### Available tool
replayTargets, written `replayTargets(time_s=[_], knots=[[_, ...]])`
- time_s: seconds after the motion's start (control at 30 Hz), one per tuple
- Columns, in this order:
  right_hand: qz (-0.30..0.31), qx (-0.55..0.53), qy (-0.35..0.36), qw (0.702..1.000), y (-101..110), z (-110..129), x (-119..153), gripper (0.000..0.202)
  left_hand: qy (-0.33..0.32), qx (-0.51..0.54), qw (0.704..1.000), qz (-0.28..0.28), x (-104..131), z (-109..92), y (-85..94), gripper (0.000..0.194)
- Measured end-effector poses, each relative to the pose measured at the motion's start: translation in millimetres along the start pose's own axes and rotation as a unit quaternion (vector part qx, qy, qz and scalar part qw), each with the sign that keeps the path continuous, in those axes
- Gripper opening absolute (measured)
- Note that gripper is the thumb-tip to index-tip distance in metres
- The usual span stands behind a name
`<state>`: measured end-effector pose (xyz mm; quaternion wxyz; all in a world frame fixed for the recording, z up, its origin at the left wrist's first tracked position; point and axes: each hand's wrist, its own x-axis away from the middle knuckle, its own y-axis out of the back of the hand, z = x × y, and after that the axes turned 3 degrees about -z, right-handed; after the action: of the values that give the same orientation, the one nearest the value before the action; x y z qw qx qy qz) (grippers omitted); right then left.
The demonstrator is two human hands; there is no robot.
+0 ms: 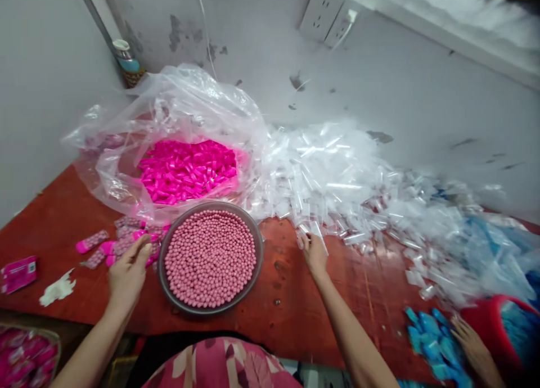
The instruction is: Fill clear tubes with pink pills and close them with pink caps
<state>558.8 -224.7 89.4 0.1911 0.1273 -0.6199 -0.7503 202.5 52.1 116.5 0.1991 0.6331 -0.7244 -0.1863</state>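
A dark round bowl [258, 230] full of pink beads [211, 258] stands between my two hands. My left hand [126, 273] is beside its left rim, fingers curled together over several bead-filled tubes with pink caps [93, 240]; whether it holds one I cannot make out. At the near edge of a heap of clear plastic tubes [329, 174], my right hand [315, 254] has its fingers closed on a clear plastic tube [304, 230]. Behind the bowl, a clear plastic bag [185, 90] lies open around bright pink caps [189, 171].
A pink card [19, 274] and a torn white scrap [58, 289] lie on the red-brown table [291, 315]. Pink packed items fill a container [27, 354] at lower left. At right, another person's hand [475, 343] is by blue pieces [434, 337] and a red bucket [485, 320].
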Motion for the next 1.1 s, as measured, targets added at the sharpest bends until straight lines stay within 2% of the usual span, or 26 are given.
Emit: replayTargets(time_s=[0.07, 0.2, 0.3, 0.4, 0.5, 0.57, 0.63, 0.7, 0.77, 0.83, 0.87, 0.93, 0.97, 1.03, 1.1], knots=[[0.011, 0.031, -0.015, 0.999, -4.3, -15.2, -17.1, 0.037, 0.007, 0.028, 0.999, 0.039, 12.4, -14.3, -10.7, 0.040], [0.054, 0.072, -0.002, 0.996, -12.2, -21.3, -37.2, 0.035, 0.000, 0.075, 0.991, 0.109, 38.3, -41.8, -31.1, 0.043], [0.071, 0.085, 0.018, 0.994, -9.9, -23.1, -39.3, 0.036, 0.000, 0.097, 0.982, 0.160, 56.4, -56.1, -42.7, 0.044], [0.078, 0.075, 0.065, 0.992, 3.6, -19.5, -29.0, 0.035, -0.022, 0.106, 0.970, 0.217, 73.6, -70.9, -55.9, 0.042], [0.107, 0.019, 0.197, 0.974, 25.4, 4.4, -4.9, 0.028, -0.102, 0.084, 0.951, 0.278, 89.3, -90.4, -70.7, 0.036], [0.141, -0.067, 0.327, 0.932, 40.7, 33.6, 16.7, 0.023, -0.174, 0.060, 0.932, 0.311, 97.4, -102.4, -78.4, 0.038], [0.171, -0.170, 0.391, 0.888, 52.3, 68.5, 38.5, 0.018, -0.211, 0.037, 0.920, 0.330, 102.5, -108.9, -81.7, 0.038], [0.179, -0.288, 0.388, 0.857, 55.6, 103.0, 55.7, 0.015, -0.217, 0.024, 0.916, 0.335, 104.5, -107.5, -79.6, 0.036], [0.189, -0.396, 0.348, 0.829, 48.6, 132.8, 64.0, 0.018, -0.209, 0.019, 0.920, 0.332, 103.2, -98.7, -72.5, 0.034], [0.200, -0.431, 0.312, 0.823, 33.4, 156.9, 62.0, 0.021, -0.192, 0.017, 0.929, 0.317, 98.6, -84.6, -62.1, 0.033], [0.202, -0.394, 0.316, 0.839, 24.3, 167.1, 57.8, 0.022, -0.179, 0.017, 0.936, 0.304, 95.1, -76.3, -56.2, 0.033], [0.196, -0.244, 0.365, 0.877, 5.5, 185.0, 46.6, 0.021, -0.142, 0.021, 0.952, 0.271, 86.8, -59.3, -43.7, 0.034], [0.191, -0.165, 0.394, 0.883, -3.4, 193.2, 41.2, 0.019, -0.123, 0.025, 0.959, 0.255, 82.3, -51.1, -37.3, 0.035], [0.198, -0.073, 0.436, 0.875, -20.6, 208.8, 34.8, 0.019, -0.088, 0.033, 0.970, 0.223, 73.8, -37.1, -24.8, 0.034], [0.224, -0.066, 0.456, 0.859, -37.5, 222.6, 35.9, 0.019, -0.066, 0.039, 0.978, 0.197, 66.8, -26.9, -13.3, 0.033]])
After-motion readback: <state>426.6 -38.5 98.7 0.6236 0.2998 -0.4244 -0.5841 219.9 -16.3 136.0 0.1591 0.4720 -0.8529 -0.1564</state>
